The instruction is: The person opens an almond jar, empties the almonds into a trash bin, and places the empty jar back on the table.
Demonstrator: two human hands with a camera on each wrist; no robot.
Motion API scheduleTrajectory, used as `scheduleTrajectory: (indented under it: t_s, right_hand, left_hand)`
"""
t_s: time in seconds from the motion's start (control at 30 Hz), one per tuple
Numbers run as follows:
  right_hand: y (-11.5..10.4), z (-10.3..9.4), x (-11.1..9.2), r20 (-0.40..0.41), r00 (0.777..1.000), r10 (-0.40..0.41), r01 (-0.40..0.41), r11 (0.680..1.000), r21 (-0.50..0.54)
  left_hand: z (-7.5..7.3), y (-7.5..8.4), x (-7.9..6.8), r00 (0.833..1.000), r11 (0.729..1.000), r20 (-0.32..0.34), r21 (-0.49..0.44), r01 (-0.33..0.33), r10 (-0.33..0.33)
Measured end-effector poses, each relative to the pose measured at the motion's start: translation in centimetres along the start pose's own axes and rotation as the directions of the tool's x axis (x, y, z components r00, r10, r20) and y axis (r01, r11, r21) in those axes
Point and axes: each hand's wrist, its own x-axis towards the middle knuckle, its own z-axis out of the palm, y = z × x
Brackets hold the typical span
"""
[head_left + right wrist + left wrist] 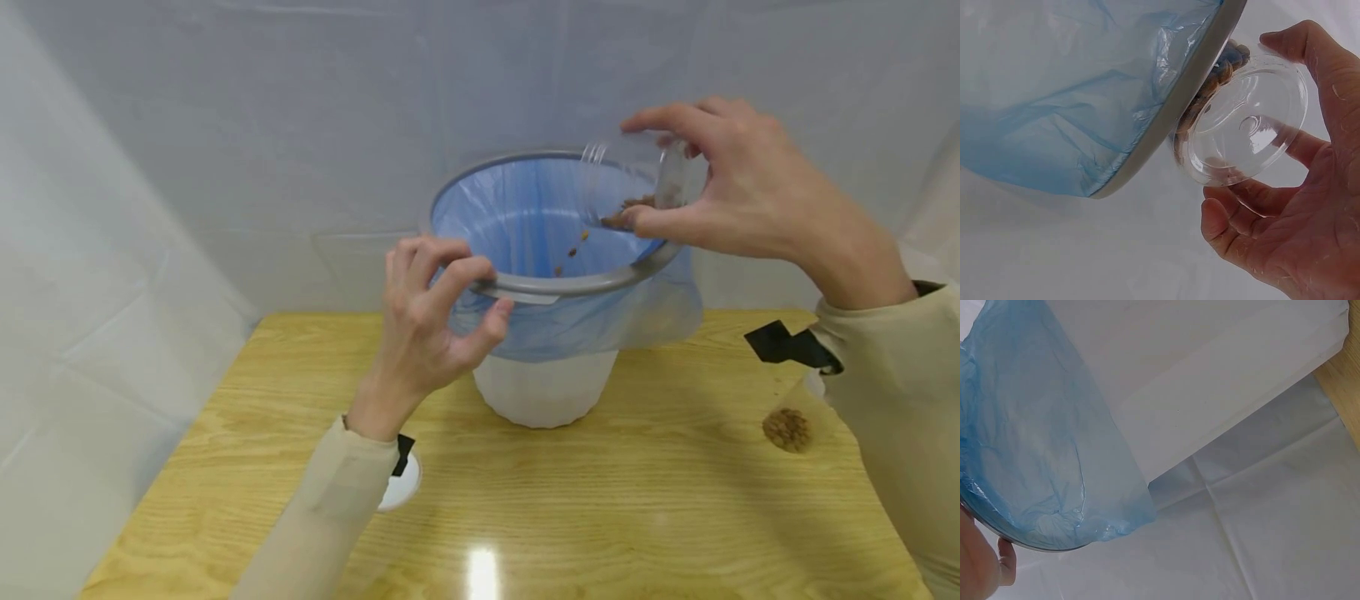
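Note:
My right hand [765, 183] holds a clear plastic jar [626, 167] tipped on its side over the trash can [547, 392], thumb below and fingers above. Small brown pieces [637, 202] lie along the jar's lower side, and a few loose pieces [573, 252] are in mid-air inside the can's mouth. In the right wrist view the jar's round base [1250, 125] faces the palm. My left hand [423, 321] grips the can's grey rim [592, 283] at the near left, fingers over it and thumb outside. A blue bag [555, 329] lines the can and hangs over the rim.
On the wooden table [600, 500], at the right, a clear container [813, 404] with brown pieces in it is partly hidden by my right sleeve. A white round lid [405, 483] shows beside my left wrist. White sheeting [300, 125] hangs behind the table.

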Motion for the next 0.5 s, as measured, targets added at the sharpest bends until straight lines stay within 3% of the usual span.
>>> scheduleTrajectory:
  t_s: [0.5]
  right_hand:
    - [-0.40,-0.16,0.14,-0.001,1.000,-0.024,0.024,1.000,-0.015]
  left_hand:
    - [0.08,-0.06,-0.03,1.000,1.000,0.001,0.000,0.002,-0.002]
